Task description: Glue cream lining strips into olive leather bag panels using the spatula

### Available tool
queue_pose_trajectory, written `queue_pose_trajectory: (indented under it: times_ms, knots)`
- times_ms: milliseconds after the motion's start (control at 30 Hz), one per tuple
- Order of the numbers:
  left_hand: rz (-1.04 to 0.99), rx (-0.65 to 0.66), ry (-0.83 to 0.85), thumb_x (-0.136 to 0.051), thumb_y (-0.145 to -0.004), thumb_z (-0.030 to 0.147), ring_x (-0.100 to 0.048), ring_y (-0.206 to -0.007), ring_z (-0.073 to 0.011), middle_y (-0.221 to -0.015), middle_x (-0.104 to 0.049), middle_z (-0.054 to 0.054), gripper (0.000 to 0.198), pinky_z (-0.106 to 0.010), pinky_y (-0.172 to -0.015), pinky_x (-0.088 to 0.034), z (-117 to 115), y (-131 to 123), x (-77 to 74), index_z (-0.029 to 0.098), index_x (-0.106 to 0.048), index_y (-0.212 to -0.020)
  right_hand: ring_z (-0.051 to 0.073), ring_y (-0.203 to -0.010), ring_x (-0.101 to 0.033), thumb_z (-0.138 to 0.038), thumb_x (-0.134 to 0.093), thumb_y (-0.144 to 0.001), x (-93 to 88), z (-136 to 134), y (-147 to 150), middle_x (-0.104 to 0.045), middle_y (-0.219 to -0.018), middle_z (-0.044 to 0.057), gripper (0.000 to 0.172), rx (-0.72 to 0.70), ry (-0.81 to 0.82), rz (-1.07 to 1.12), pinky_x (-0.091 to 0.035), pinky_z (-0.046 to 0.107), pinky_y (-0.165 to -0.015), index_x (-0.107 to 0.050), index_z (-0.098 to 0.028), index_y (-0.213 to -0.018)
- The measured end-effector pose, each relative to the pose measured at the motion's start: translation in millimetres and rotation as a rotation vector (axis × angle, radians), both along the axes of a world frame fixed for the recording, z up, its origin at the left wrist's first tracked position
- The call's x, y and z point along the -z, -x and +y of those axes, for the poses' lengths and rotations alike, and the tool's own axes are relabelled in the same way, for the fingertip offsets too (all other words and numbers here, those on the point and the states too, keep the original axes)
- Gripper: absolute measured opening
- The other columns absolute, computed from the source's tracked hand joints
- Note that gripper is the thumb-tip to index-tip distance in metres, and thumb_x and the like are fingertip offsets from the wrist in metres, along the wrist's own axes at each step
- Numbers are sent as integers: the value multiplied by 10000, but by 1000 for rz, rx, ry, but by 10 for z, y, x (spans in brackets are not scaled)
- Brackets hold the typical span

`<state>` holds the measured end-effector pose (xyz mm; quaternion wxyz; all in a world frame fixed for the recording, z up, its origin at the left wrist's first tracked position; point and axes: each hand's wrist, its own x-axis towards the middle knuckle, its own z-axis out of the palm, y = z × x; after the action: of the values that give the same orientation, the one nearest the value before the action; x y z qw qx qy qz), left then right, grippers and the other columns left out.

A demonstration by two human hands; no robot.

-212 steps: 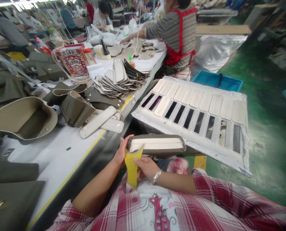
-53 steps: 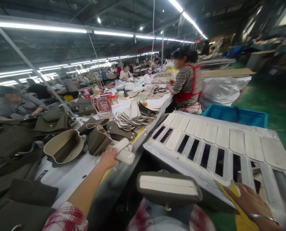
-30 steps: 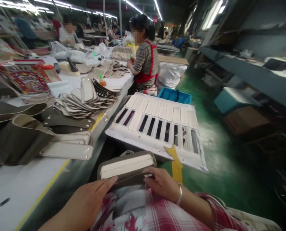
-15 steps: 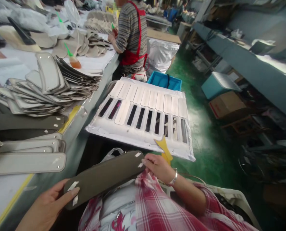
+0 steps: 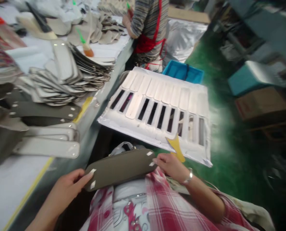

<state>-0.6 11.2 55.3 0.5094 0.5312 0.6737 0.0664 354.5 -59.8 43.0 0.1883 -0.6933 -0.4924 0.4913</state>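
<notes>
Between my hands is a long dark olive strip with rounded ends (image 5: 122, 168), held out in front of my body; small white patches mark both of its ends. My left hand (image 5: 70, 186) grips the near left end, thumb on top over a white patch. At the other end my right hand (image 5: 169, 165) pinches the edge between thumb and fingers. Beyond it lies a white slotted board (image 5: 143, 123), with pale rounded strips in its back row and one pale strip (image 5: 134, 106) in the front row. A yellow piece (image 5: 176, 147) hangs at the board's front edge.
On the left table (image 5: 24, 173), stacked pale strips (image 5: 61, 85), dark strips (image 5: 46, 110) and a bottle with a green tip (image 5: 87, 49) lie close by. A co-worker in a red apron (image 5: 149, 43) stands beyond. Behind the board is a blue crate (image 5: 181, 72); boxes (image 5: 260, 102) sit at right.
The view has swung left, so the table and board appear further right. My left hand has come up and inward with its end of the strip, which now lies closer to level.
</notes>
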Motion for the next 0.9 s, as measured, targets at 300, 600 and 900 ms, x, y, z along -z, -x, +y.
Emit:
queue_pose_trajectory:
  times_ms: [300, 600, 900]
  knots:
    - [-51, 21, -80, -535, -738, 478, -397, -451, -76, -500, -466, 61, 332, -187, -449, -303, -16, 83, -37, 165, -517, -631, 96, -442, -375, -587, -361, -823, 47, 47, 25, -426, -444, -27, 493, -128, 52, -139, -317, 224, -459, -396, -187, -536]
    - [-87, 69, -106, -540, -723, 489, -426, -458, -85, -510, -502, 46, 342, -199, -454, -311, -15, 186, 39, 161, -541, -628, 85, -423, -348, -583, -404, -806, 32, 41, 82, -414, -450, -29, 471, -103, 112, -92, -294, 227, -434, -420, -187, -552]
    - [185, 337, -315, -494, -751, 474, -488, -531, -128, -566, -535, 22, 322, -235, -495, -338, 6, 193, -126, 177, -549, -639, 85, -417, -369, -531, -443, -786, -100, 87, 160, -413, -421, -32, 444, -112, 53, -175, -315, 227, -444, -428, -185, -508]
